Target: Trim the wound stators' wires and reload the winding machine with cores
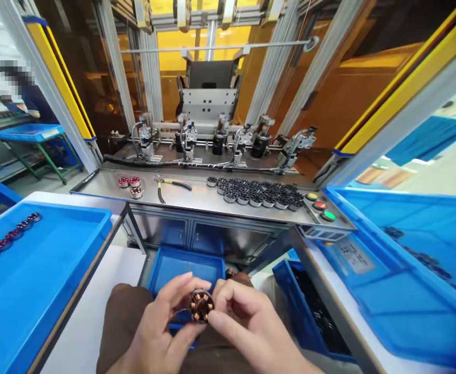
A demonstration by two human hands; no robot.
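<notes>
Both hands pinch one copper-wound stator (201,305) over the lap.
Left hand (161,324) and right hand (247,322) closed on it; a few wound stators (8,238) fill the left tray (56,270), many bare cores (257,192) wait.

We see a small round copper-wound stator with a dark metal rim (201,306), face up toward us, pinched between our fingers (220,318).

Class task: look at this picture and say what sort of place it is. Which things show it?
Probably a factory assembly station: a steel workbench with rows of small dark ring-shaped parts, blue plastic bins, and red, yellow and green push-buttons.
</notes>
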